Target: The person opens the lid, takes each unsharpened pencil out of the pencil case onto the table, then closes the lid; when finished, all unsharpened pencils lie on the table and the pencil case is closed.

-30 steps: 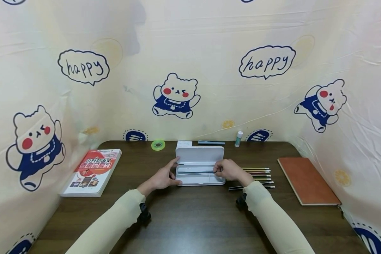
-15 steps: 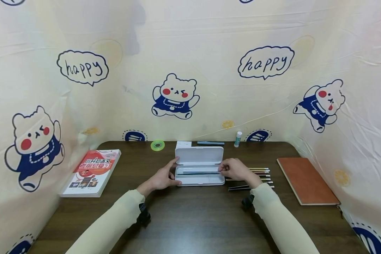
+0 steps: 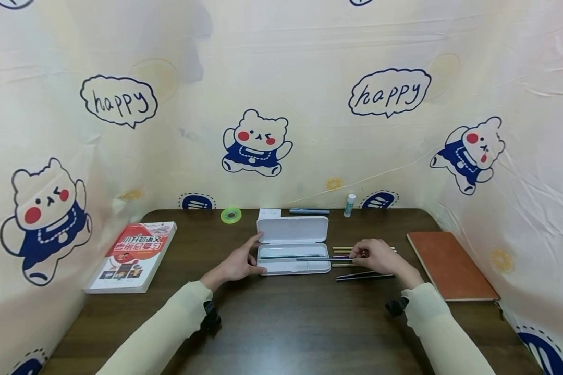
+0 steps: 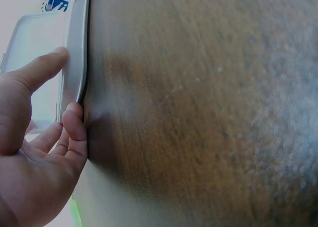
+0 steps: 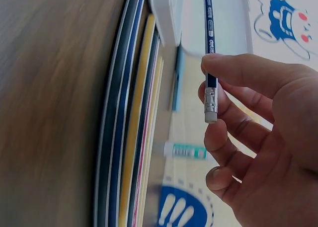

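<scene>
A white pencil case (image 3: 291, 268) lies with its lid (image 3: 293, 229) raised, and a dark green pencil (image 3: 274, 257) rests inside. My left hand (image 3: 236, 263) grips the case's left end, thumb at the front edge and fingers on the lid side. To the right of the case, my right hand (image 3: 377, 256) pinches a dark blue pencil (image 5: 209, 23) near its white eraser end, between thumb and fingers. That pencil points left, its far part over the case. Several more pencils (image 3: 363, 276) lie on the table under and beside the right hand.
A red-and-white book (image 3: 131, 255) is at the left, a brown notebook (image 3: 450, 265) at the right. Along the back sit a green tape roll (image 3: 231, 215), white paper (image 3: 269, 213), a blue pen-like stick (image 3: 309, 211) and a glue stick (image 3: 349, 205). A printed cloth hangs behind.
My right hand has moved right, from over the case to above the pencils beside it, and a pencil now shows in its pinch. The left hand stays on the case.
</scene>
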Available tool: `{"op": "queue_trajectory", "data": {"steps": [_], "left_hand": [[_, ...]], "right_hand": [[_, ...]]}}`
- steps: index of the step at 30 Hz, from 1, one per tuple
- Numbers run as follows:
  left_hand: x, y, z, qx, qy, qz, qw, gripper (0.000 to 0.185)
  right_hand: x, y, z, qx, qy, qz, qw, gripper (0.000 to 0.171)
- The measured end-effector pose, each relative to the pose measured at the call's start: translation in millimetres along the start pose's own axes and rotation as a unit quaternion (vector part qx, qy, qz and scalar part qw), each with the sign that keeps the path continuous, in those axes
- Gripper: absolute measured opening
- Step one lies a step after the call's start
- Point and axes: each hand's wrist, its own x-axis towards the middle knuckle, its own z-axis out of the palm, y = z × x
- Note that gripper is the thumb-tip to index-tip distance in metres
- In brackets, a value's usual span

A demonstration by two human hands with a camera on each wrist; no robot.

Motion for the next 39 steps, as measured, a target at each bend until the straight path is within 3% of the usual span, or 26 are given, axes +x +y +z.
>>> {"op": "queue_trajectory", "data": {"steps": [7,15,20,39], "left_hand": [[-0.4,-2.1,-0.7,0.008,-0.003,0.003,1.0000,0.104],[0.9,-3.4,1.2,0.011,0.001,0.008,0.9999,0.104],[0.3,-3.3,1.9,0.007,0.002,0.001,1.0000,0.104],[-0.3,-1.9,0.2,0.010,0.003,0.007,0.9999,0.102]], "right_hand": [[-29,21,-10,0.006,-0.005,0.031,0.999,0.004],[-57,44,-16,0.018,-0.014,0.021,1.000,0.003],[-71,56,-13,0.029,-0.027,0.044,0.998,0.003],[-76,68,-7,0.003,-0.013,0.066,0.998,0.009]]}}
